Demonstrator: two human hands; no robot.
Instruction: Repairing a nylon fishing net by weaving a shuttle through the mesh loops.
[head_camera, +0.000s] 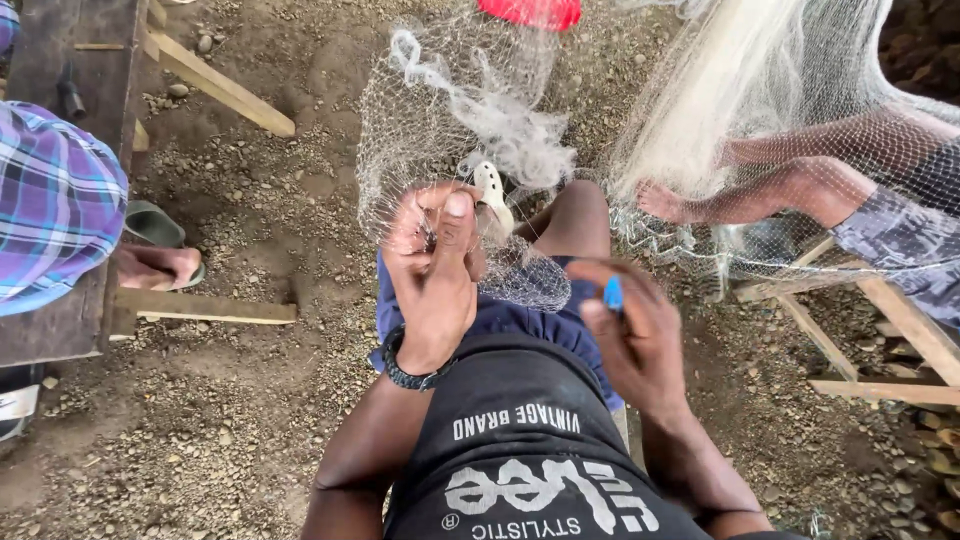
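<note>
Both hands are busy over my lap: my left hand (432, 262) pinches the net (440, 120) (light, limp, snag-prone, best gripped at bunched mesh), while my right hand (632, 335) is closed around a blue tool (613, 293).

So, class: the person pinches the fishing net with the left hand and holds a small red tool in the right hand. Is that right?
Not quite. The head view shows the tool in the right hand is blue, not red. The rest stands: the left hand pinches the fishing net between its fingers.
</note>
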